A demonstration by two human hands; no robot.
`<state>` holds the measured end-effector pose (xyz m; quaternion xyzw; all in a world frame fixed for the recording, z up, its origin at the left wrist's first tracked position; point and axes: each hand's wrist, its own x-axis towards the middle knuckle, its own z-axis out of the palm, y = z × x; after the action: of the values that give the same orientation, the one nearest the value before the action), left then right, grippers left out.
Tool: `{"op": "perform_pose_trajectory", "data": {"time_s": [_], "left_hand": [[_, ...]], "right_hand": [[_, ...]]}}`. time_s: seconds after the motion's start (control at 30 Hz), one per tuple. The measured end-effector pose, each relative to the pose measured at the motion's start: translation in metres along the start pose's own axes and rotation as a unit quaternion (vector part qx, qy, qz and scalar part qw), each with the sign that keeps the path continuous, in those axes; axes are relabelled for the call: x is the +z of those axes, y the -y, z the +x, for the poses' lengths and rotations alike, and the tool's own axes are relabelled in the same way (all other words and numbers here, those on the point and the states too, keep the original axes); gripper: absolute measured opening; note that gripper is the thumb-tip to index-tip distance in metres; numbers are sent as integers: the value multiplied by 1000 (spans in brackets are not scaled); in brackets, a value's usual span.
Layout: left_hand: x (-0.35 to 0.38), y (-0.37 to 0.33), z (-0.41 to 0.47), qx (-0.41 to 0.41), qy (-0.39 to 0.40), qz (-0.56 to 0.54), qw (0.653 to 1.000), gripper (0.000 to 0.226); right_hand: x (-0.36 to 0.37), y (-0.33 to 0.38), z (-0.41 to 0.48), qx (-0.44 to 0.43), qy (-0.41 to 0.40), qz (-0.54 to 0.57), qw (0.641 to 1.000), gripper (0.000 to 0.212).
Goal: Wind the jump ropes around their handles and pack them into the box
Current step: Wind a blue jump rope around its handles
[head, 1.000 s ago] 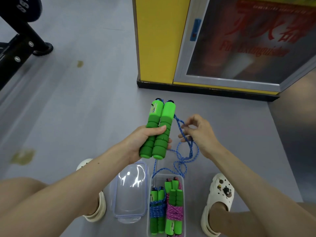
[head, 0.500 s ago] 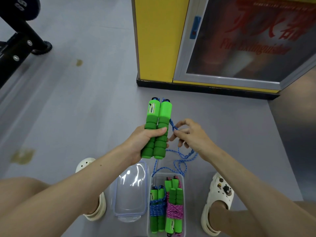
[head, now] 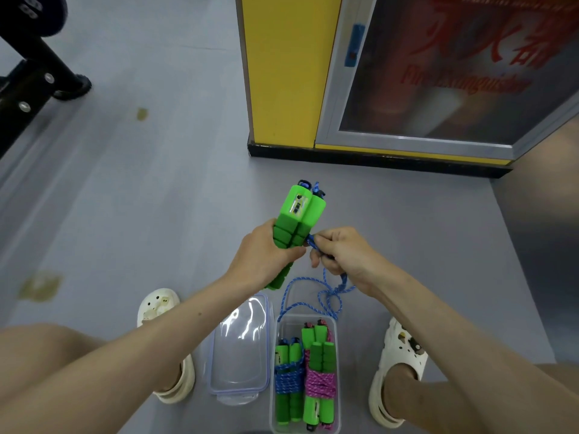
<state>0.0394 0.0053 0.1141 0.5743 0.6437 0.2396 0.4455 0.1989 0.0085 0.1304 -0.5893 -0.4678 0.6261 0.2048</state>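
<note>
Head view: paired green handles [head: 301,214] sit above the box [head: 337,364], long axis tilted up and away. The grip of the left hand [head: 266,255] wraps them; the right hand [head: 344,255] pinches the blue rope [head: 332,297] just beside them.

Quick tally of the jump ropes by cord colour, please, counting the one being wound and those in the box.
Blue: 2. The held rope is gripped by the left hand and pinched by the right hand. The blue bundle lies in the box.
Pink: 1. The pink bundle lies in the box.
Total: 3 ropes visible.
</note>
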Motion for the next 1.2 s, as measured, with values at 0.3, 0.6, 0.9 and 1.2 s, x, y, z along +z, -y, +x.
{"op": "perform_pose_trajectory", "data": {"time_s": [0.3,0.6,0.9,1.2], "left_hand": [[12,-5,-4,147,-107,347,920,30],[33,-2,-1,231,-146,385,881,49],[7,-16,2,-101,205,-173,958,65],[-3,-13,-5,-114,288,-274,910,58]], "right_hand": [[1,-6,5,18,50,164,985,32],[6,-7,16,33,-129,209,969,36],[-12,-4,11,14,-63,194,979,32],[-8,4,7,21,-65,161,985,29]]}}
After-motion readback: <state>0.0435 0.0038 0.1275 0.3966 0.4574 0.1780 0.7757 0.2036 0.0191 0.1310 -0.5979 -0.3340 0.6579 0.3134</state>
